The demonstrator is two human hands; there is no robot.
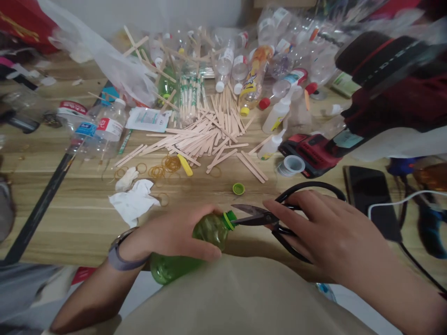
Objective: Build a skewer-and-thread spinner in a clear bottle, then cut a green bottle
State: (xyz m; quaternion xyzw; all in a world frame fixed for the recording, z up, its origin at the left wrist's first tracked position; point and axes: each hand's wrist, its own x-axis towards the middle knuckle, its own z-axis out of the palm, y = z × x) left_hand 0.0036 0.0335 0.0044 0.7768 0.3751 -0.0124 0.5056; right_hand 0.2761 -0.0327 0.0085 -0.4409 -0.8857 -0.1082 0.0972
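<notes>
My left hand (178, 232) is wrapped round a green plastic bottle (211, 231) lying on its side at the table's front edge, its uncapped neck pointing right. In my right hand (324, 228) is a pair of black-handled scissors (256, 216), blades parted. One blade points into the bottle's mouth and the other stands above the neck; whether a blade touches the rim I cannot tell. A green bottle cap (238, 188) lies on the table just beyond the neck.
Wooden craft sticks (206, 135) are heaped mid-table, with rubber bands (165, 166) and crumpled white tissue (135, 201) nearer. Several plastic bottles (225, 65) stand behind. A red cordless drill (314, 153), a small clear cup (291, 166) and a phone (372, 200) are on the right.
</notes>
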